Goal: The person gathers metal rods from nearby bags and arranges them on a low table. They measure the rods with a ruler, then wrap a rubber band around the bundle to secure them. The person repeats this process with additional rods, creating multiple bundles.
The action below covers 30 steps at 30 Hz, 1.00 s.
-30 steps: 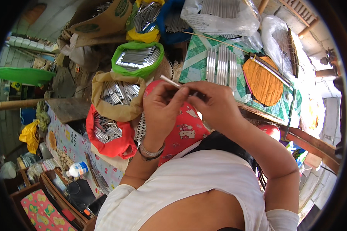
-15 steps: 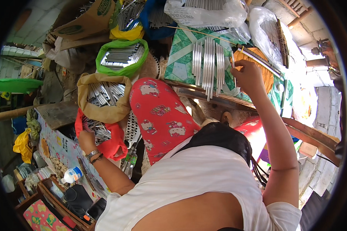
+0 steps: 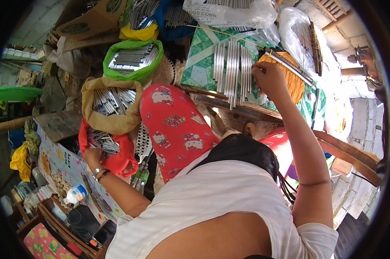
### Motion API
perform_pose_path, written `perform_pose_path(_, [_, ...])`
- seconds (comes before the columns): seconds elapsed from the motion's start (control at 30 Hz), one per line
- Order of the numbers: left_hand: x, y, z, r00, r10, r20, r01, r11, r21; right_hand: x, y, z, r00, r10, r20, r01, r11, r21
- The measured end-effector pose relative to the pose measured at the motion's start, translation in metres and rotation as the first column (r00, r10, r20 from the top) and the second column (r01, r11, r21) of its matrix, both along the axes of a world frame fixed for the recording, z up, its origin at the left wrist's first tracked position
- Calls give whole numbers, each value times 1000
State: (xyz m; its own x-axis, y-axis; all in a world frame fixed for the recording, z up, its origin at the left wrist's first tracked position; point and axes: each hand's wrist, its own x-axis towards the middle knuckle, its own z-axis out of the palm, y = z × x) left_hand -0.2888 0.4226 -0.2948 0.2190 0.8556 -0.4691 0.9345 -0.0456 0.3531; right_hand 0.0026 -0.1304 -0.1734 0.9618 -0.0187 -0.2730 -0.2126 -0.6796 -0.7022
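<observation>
Slim, straight silver tubes point(image 3: 109, 144) lie jumbled in the red bag point(image 3: 125, 152) at near left; just beyond, a tan bag point(image 3: 113, 124) holds more, pointing several ways; on the green-patterned surface point(image 3: 197, 75) farther right, a row of bright tubes point(image 3: 232, 73) lies side by side in three clusters (the middle one reaches nearest the body); past the tan bag, a green bag point(image 3: 136, 77) holds tubes stacked more evenly. The left hand point(image 3: 94, 158) has its fingers hidden at the red bag's mouth, so I cannot tell whether they grip anything; the right hand point(image 3: 268, 80) has bent fingers, and I cannot tell if they pinch a tube; a clear plastic bag point(image 3: 251, 19) is cut off at the far edge. The red bag's tubes lie just beyond the left fingers; the surface row lies just left of the right fingers.
</observation>
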Motion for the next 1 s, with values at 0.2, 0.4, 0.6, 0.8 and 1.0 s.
perform_pose_path(0.2, [-26, 13, 4, 907, 231, 352, -213, 973, -90, 5, -3, 0, 998, -5, 62, 10, 996, -87])
perform_pose_path(0.4, [25, -73, 135, 740, -127, 660, 57, 990, 126, -24, 35, 23, 853, 191, 485, -222, 975, 5])
perform_pose_path(0.6, [143, -233, 190, 523, -311, 793, 725, 652, -223, -82, 93, 51, 706, 544, 454, -651, 750, 113])
perform_pose_path(0.8, [211, -306, 162, 386, -322, 864, 878, 415, -238, -73, 65, 54, 948, 300, 106, -318, 905, 282])
perform_pose_path(1.0, [254, -324, 116, 272, -668, 692, 800, 557, 222, -19, 12, 23, 979, -18, 201, 36, 996, -82])
